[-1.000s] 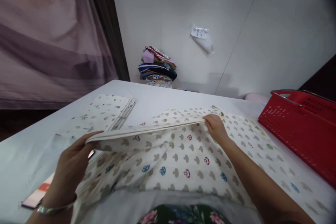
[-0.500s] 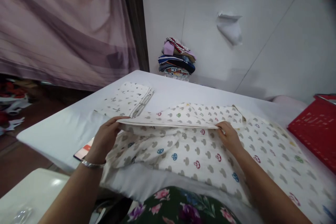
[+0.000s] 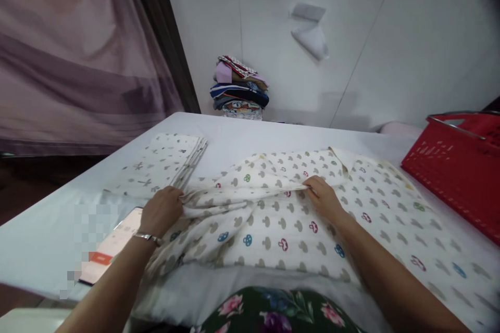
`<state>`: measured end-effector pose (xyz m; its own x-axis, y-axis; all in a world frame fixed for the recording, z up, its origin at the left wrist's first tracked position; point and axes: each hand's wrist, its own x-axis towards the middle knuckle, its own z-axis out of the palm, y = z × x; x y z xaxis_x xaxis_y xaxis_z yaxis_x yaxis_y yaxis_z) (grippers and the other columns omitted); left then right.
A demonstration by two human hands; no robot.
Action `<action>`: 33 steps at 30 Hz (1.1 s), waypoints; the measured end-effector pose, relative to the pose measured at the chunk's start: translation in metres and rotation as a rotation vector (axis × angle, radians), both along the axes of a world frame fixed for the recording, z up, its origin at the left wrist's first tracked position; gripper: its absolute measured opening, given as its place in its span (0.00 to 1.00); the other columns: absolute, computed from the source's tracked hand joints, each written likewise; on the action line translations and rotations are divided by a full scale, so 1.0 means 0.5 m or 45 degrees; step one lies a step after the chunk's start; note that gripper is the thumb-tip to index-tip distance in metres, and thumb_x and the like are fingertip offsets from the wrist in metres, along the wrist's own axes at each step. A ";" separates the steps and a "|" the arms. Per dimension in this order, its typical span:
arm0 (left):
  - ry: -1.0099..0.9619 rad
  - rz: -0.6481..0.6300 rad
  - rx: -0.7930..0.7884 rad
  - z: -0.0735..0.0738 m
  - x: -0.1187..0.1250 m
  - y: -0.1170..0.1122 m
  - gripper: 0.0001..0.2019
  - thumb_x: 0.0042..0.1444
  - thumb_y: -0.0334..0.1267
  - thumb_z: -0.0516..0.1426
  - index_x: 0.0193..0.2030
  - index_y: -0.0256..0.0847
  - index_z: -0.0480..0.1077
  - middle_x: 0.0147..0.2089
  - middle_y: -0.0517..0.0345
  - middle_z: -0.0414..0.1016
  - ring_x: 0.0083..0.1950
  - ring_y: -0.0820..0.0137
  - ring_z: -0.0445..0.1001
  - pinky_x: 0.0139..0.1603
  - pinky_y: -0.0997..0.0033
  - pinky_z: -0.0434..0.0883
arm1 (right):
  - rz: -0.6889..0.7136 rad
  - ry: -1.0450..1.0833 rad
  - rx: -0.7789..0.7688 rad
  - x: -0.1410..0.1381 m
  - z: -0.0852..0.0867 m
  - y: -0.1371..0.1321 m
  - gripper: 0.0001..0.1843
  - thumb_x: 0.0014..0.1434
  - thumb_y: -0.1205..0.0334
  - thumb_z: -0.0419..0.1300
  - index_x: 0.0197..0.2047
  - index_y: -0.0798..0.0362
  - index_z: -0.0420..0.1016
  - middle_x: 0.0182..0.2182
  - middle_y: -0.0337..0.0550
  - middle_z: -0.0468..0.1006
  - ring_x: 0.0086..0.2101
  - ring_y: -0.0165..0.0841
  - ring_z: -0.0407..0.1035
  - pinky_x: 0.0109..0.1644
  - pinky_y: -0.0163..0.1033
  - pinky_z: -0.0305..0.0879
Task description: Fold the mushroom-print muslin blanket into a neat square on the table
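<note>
A cream cloth (image 3: 265, 234) printed with mushrooms is spread over the table in front of me, and its right part runs far along the table. My left hand (image 3: 163, 209) is closed on the bunched left end of a fold in it. At the other end of that fold, my right hand (image 3: 322, 195) pinches the cloth between thumb and fingers. Creases gather towards my left hand. Just beyond that hand lies a folded white cloth (image 3: 156, 161) with small grey prints. A phone (image 3: 113, 244) with a lit screen rests beside my left forearm.
The white table (image 3: 250, 138) stands near a pale wall. At its far edge is a pile of folded fabrics (image 3: 240, 88). A red plastic basket (image 3: 461, 171) stands on the right. Pinkish curtains (image 3: 70, 62) hang at the left.
The fold between my hands has gone from a taut, straight edge to a looser, bunched one lying lower. My view has shifted right, showing more of the basket and phone.
</note>
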<state>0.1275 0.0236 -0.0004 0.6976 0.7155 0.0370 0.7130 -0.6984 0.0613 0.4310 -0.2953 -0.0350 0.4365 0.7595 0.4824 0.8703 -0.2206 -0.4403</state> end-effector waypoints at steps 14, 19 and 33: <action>-0.560 -1.064 0.133 0.030 0.268 -0.260 0.19 0.56 0.42 0.54 0.54 0.39 0.62 0.52 0.48 0.69 0.53 0.61 0.65 0.53 0.57 0.63 | 0.034 -0.053 0.133 0.003 -0.011 0.005 0.09 0.57 0.71 0.50 0.38 0.52 0.69 0.36 0.45 0.71 0.39 0.35 0.64 0.45 0.40 0.62; -0.349 -1.041 0.164 -0.004 0.357 -0.321 0.12 0.57 0.35 0.51 0.48 0.40 0.66 0.45 0.51 0.69 0.46 0.62 0.67 0.45 0.61 0.65 | 0.011 -0.144 0.131 0.008 -0.016 0.017 0.09 0.56 0.71 0.51 0.38 0.52 0.68 0.35 0.44 0.71 0.38 0.34 0.64 0.43 0.38 0.62; -0.332 -0.726 -0.514 0.098 0.384 -0.214 0.16 0.55 0.47 0.47 0.38 0.43 0.73 0.39 0.58 0.77 0.41 0.64 0.74 0.39 0.71 0.70 | -0.240 -0.345 -0.138 0.121 0.036 0.071 0.16 0.53 0.73 0.53 0.46 0.54 0.68 0.39 0.46 0.72 0.42 0.36 0.62 0.50 0.42 0.52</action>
